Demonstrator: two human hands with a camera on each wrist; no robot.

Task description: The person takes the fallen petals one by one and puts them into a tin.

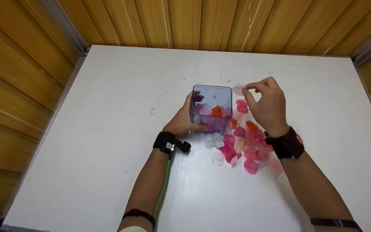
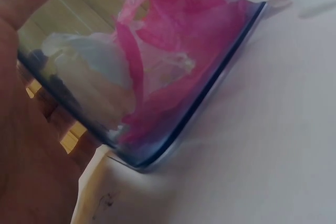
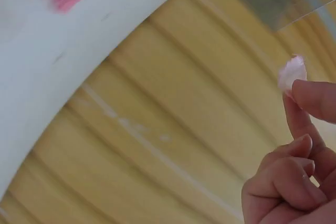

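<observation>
My left hand (image 1: 181,120) grips a see-through bluish plastic box (image 1: 213,92) at its left side, thumb across the near face and fingertips behind. Inside lie fabric-like petals (image 1: 218,111) in orange, white and pink; the left wrist view shows magenta petals (image 2: 173,35) pressed against the clear wall. To the right of the box, my right hand (image 1: 268,104) is raised, pinching a pale pink petal (image 1: 238,90) between thumb and index finger. The right wrist view shows this petal (image 3: 293,73) at the fingertips, with the other fingers curled towards the palm.
Loose petals (image 1: 253,151) in pink, white and orange are spread on the white table (image 1: 108,129), right of the box and towards the front. Wood-patterned panels (image 1: 185,24) stand behind the table and at both sides. A green cable (image 1: 163,190) runs along the left forearm.
</observation>
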